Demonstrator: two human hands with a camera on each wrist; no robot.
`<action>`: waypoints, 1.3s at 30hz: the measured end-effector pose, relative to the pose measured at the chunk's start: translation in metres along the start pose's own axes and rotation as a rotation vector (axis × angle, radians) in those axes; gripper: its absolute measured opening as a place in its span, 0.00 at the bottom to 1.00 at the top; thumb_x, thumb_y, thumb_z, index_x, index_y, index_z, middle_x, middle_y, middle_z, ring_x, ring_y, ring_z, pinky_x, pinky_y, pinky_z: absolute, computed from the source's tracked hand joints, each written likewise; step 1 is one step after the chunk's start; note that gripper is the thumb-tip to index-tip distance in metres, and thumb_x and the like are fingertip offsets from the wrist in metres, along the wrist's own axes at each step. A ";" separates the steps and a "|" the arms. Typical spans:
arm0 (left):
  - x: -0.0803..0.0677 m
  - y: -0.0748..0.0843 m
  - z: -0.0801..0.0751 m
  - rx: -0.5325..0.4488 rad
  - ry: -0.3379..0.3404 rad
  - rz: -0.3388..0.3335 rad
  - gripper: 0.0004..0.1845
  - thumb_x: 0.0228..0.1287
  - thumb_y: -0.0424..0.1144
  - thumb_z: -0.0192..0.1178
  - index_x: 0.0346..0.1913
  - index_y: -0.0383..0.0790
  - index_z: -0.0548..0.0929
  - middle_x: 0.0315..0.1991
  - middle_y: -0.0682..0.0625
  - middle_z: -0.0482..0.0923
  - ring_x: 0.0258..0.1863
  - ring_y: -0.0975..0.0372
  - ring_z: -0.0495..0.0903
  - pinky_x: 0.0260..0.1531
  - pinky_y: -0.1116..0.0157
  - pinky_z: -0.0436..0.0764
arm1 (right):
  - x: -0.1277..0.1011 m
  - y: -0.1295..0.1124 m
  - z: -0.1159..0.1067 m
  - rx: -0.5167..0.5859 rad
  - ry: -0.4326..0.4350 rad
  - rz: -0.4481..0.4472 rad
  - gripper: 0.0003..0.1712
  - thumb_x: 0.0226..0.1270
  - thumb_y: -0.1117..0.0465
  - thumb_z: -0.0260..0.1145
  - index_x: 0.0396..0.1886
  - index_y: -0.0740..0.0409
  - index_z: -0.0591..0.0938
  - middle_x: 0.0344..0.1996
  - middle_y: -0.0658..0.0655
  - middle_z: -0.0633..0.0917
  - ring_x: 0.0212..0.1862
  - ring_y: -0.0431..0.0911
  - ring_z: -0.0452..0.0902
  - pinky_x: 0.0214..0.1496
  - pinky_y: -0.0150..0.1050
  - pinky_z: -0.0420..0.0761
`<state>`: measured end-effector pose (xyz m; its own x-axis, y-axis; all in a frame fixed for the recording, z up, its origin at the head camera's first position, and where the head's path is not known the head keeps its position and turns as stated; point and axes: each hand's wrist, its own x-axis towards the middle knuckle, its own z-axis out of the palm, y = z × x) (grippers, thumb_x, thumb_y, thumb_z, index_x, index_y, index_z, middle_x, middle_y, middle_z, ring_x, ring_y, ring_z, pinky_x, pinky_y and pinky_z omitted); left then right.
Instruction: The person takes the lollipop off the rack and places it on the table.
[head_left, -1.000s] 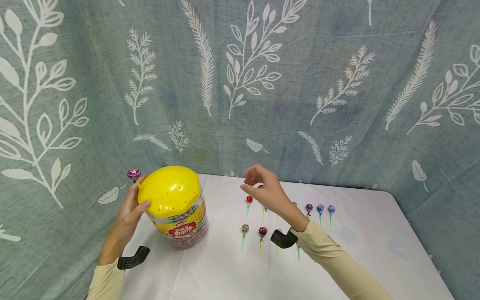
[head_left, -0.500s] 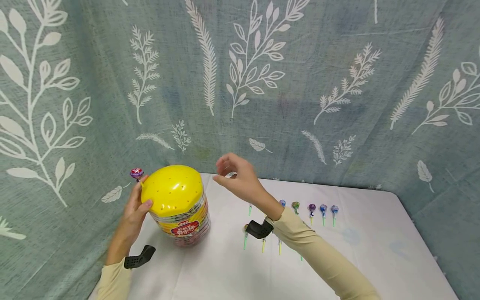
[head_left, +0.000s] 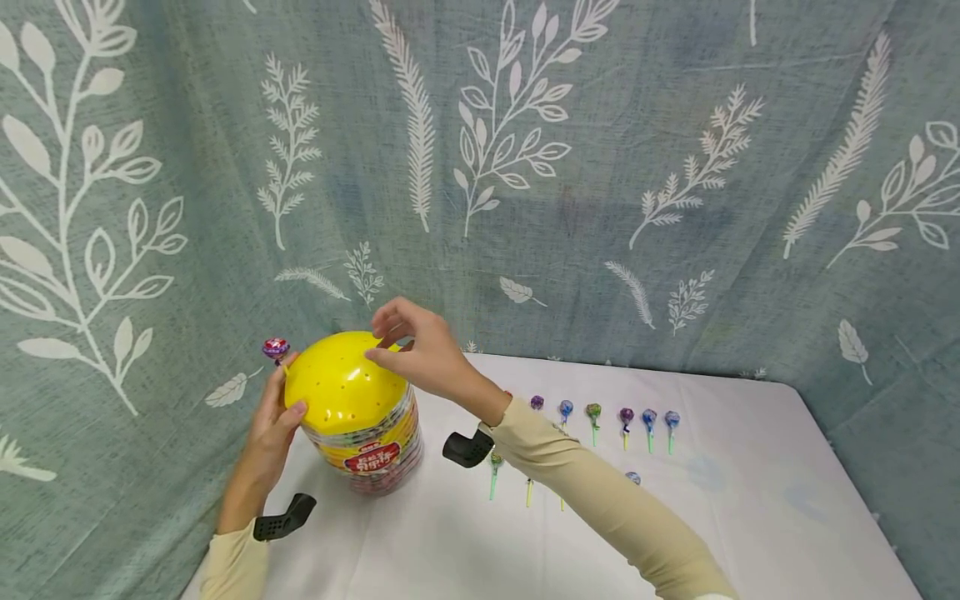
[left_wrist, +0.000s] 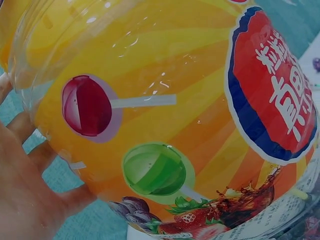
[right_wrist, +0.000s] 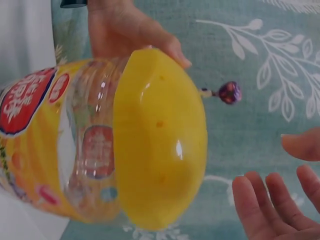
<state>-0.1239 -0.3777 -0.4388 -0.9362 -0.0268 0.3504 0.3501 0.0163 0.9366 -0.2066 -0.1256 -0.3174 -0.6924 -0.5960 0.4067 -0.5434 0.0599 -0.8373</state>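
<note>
yellow lid (head_left: 341,382) tops the jar (head_left: 371,446) on the white table (head_left: 750,517). left hand (head_left: 272,421) grips the jar's side, fingers partly hidden. right hand (head_left: 415,350) hovers over the lid, loosely curled, holding nothing. lollipops (head_left: 594,412) right of jar, some hidden by sleeve (head_left: 592,500).

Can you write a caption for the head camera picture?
Left hand holds a yellow-lidded lollipop jar while the right hand hovers at its lid.
</note>
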 end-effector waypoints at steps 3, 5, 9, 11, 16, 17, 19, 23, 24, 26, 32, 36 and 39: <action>-0.001 0.001 0.003 -0.007 0.009 -0.010 0.34 0.68 0.32 0.44 0.75 0.50 0.49 0.68 0.47 0.53 0.58 0.61 0.64 0.54 0.74 0.68 | 0.008 -0.002 0.012 -0.005 -0.018 -0.020 0.15 0.58 0.65 0.69 0.44 0.56 0.75 0.40 0.54 0.80 0.40 0.39 0.79 0.38 0.27 0.78; -0.001 0.000 0.004 -0.010 0.010 -0.011 0.34 0.68 0.32 0.44 0.75 0.50 0.49 0.67 0.47 0.54 0.58 0.61 0.64 0.54 0.74 0.68 | 0.013 -0.003 0.021 -0.003 -0.030 -0.028 0.16 0.58 0.65 0.69 0.44 0.57 0.75 0.41 0.56 0.81 0.40 0.41 0.79 0.38 0.26 0.78; -0.002 -0.003 0.005 -0.004 0.004 -0.005 0.33 0.69 0.32 0.43 0.75 0.49 0.48 0.67 0.48 0.54 0.58 0.61 0.64 0.53 0.74 0.69 | 0.024 -0.004 0.037 -0.011 -0.042 -0.036 0.17 0.58 0.66 0.69 0.45 0.59 0.74 0.41 0.57 0.81 0.39 0.39 0.79 0.38 0.24 0.77; -0.002 -0.003 0.005 -0.002 0.001 -0.001 0.33 0.70 0.32 0.42 0.75 0.48 0.47 0.67 0.48 0.53 0.59 0.61 0.63 0.54 0.74 0.68 | 0.029 -0.003 0.045 -0.017 -0.044 -0.042 0.18 0.58 0.65 0.69 0.46 0.57 0.74 0.40 0.55 0.80 0.38 0.37 0.78 0.37 0.23 0.77; -0.005 -0.003 0.006 -0.017 0.019 -0.008 0.32 0.70 0.33 0.42 0.74 0.50 0.49 0.66 0.48 0.55 0.59 0.61 0.63 0.54 0.73 0.67 | 0.042 -0.002 0.063 -0.037 -0.052 -0.028 0.18 0.59 0.64 0.68 0.47 0.54 0.73 0.39 0.49 0.78 0.40 0.37 0.78 0.38 0.21 0.75; -0.006 -0.003 0.006 -0.019 0.024 -0.009 0.32 0.70 0.33 0.42 0.74 0.50 0.49 0.66 0.48 0.56 0.59 0.61 0.63 0.54 0.73 0.67 | 0.044 -0.002 0.066 -0.038 -0.057 -0.018 0.19 0.59 0.63 0.68 0.48 0.54 0.73 0.40 0.49 0.78 0.40 0.37 0.78 0.38 0.21 0.75; -0.006 -0.004 0.006 -0.021 0.028 -0.012 0.32 0.70 0.33 0.43 0.74 0.51 0.49 0.65 0.49 0.58 0.58 0.61 0.64 0.55 0.73 0.67 | 0.047 -0.001 0.072 -0.033 -0.067 -0.009 0.19 0.59 0.63 0.68 0.49 0.54 0.72 0.41 0.49 0.77 0.41 0.37 0.78 0.39 0.21 0.75; -0.006 -0.006 0.006 -0.023 0.022 -0.019 0.33 0.70 0.32 0.42 0.75 0.52 0.47 0.66 0.49 0.57 0.58 0.62 0.64 0.56 0.73 0.66 | 0.050 0.001 0.082 -0.023 -0.085 0.000 0.19 0.60 0.65 0.67 0.48 0.55 0.72 0.40 0.50 0.77 0.39 0.34 0.77 0.39 0.20 0.75; -0.006 -0.006 0.006 -0.024 0.022 -0.024 0.33 0.70 0.32 0.42 0.75 0.52 0.47 0.67 0.50 0.56 0.59 0.62 0.64 0.56 0.73 0.66 | 0.050 0.001 0.084 -0.020 -0.085 -0.004 0.18 0.60 0.66 0.67 0.48 0.56 0.72 0.40 0.50 0.78 0.38 0.34 0.77 0.39 0.20 0.75; -0.006 -0.005 0.006 -0.025 0.024 -0.034 0.34 0.70 0.32 0.41 0.75 0.53 0.47 0.70 0.50 0.52 0.62 0.62 0.61 0.56 0.74 0.65 | 0.051 0.001 0.089 -0.026 -0.092 -0.009 0.16 0.60 0.68 0.66 0.46 0.56 0.73 0.38 0.49 0.78 0.36 0.33 0.77 0.39 0.19 0.74; -0.006 0.001 0.007 -0.042 0.023 -0.032 0.34 0.70 0.33 0.43 0.75 0.55 0.47 0.74 0.53 0.40 0.67 0.60 0.52 0.58 0.72 0.62 | 0.051 0.000 0.100 -0.076 -0.124 -0.064 0.15 0.61 0.70 0.63 0.45 0.55 0.73 0.35 0.47 0.79 0.33 0.29 0.75 0.38 0.18 0.73; -0.004 0.002 0.007 -0.049 -0.003 -0.008 0.34 0.70 0.32 0.41 0.75 0.52 0.46 0.75 0.53 0.37 0.69 0.59 0.49 0.59 0.71 0.61 | 0.052 0.000 0.102 -0.143 -0.079 -0.087 0.15 0.59 0.71 0.62 0.43 0.54 0.72 0.32 0.45 0.79 0.30 0.28 0.73 0.33 0.18 0.72; -0.001 0.001 0.007 -0.045 -0.007 -0.009 0.34 0.70 0.31 0.41 0.75 0.53 0.47 0.75 0.54 0.38 0.67 0.59 0.51 0.57 0.72 0.63 | 0.053 0.000 0.101 -0.170 -0.049 -0.094 0.14 0.59 0.71 0.62 0.41 0.53 0.71 0.29 0.44 0.79 0.28 0.30 0.72 0.30 0.19 0.71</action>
<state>-0.1232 -0.3706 -0.4378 -0.9396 -0.0199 0.3416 0.3421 -0.0289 0.9392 -0.1953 -0.2381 -0.3327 -0.6132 -0.6432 0.4585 -0.6796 0.1337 -0.7213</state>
